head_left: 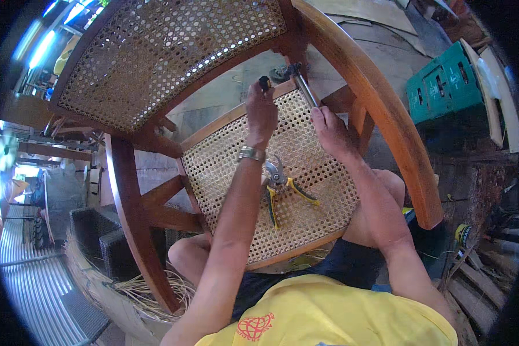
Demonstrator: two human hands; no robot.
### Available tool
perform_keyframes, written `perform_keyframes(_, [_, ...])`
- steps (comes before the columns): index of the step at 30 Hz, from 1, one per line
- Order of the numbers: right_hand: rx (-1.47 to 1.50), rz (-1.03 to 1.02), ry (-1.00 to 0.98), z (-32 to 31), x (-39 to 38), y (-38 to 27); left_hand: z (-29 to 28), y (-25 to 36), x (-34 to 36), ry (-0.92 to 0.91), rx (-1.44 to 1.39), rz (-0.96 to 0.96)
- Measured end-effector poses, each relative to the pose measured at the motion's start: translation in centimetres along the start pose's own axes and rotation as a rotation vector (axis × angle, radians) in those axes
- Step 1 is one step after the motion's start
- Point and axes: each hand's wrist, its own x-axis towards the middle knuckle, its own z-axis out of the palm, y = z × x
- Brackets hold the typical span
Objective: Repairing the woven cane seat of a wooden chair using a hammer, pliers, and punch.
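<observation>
Metal hammer [307, 89] your R hand [332, 132] grasps is prob. head-heavy, stiff, best held low; L hand [262, 115] clutches a dark obj. [264, 83]

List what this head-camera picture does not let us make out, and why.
Head view:
- Small dark object in the left hand: too small to identify.
- Silver-shafted, black-headed hammer: grip hidden by the right hand.
- Brown wood-framed, woven-cane backrest: top cut off by the upper edge.
</observation>
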Motion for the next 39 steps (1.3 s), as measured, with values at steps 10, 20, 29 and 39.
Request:
perform_keyframes(10, [-0.033, 0.039, -0.069, -1.3, -1.0, -1.0, -0.3, 1.0, 1.0, 0.012, 0.166, 0.036])
perform_keyframes(20, [-0.197, -0.012, -0.002, -1.7, -1.2, -1.0, -1.2, 0.2, 1.2, -0.153, -0.028, 0.007])
perform_keyframes(29, [-0.049, -0.072, -0.012, -2.3, -0.8, -0.6, -1.2, 1.4, 0.6, -0.128, 0.060, -0.142])
perform_keyframes(39, [-0.098, -0.033, -0.010, -2.3, -1.0, -0.5, -2.0, 2.2, 2.5, -0.072, 0.057, -0.039])
